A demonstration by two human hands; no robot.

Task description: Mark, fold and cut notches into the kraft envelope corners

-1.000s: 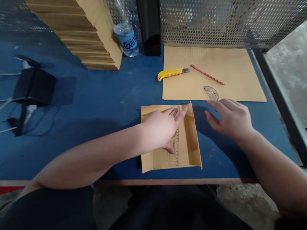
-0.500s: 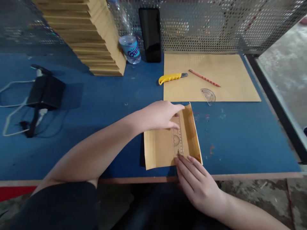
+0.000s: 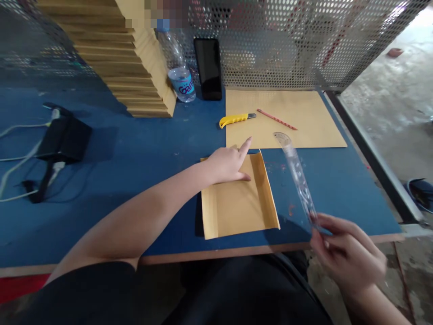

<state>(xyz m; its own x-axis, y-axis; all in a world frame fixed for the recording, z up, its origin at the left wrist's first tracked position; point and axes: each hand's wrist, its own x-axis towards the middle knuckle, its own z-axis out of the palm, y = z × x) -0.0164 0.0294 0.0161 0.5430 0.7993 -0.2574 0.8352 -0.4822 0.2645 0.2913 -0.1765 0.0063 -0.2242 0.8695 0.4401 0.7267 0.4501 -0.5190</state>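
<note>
A folded brown paper piece (image 3: 238, 203) lies near the front edge of the blue table (image 3: 135, 158). My left hand (image 3: 228, 163) rests flat on its upper left part, index finger stretched toward the far side. My right hand (image 3: 348, 255) is off the front right corner of the table and grips the near end of a clear plastic ruler (image 3: 299, 178), which slants up and away over the table. A large brown sheet (image 3: 318, 131) lies behind, with a clear protractor (image 3: 282, 136) at its front edge.
On the large sheet lie a yellow utility knife (image 3: 235, 120) and a red pencil (image 3: 276, 119). A tall stack of brown paper (image 3: 128, 67), a water bottle (image 3: 181, 81) and a black phone (image 3: 208, 67) stand by the perforated metal screen (image 3: 287, 45). A black adapter with cables (image 3: 62, 137) sits left.
My right hand took the clear ruler off the folded paper and lifted it away to the right. My left hand stayed on the paper, and the view tilted up.
</note>
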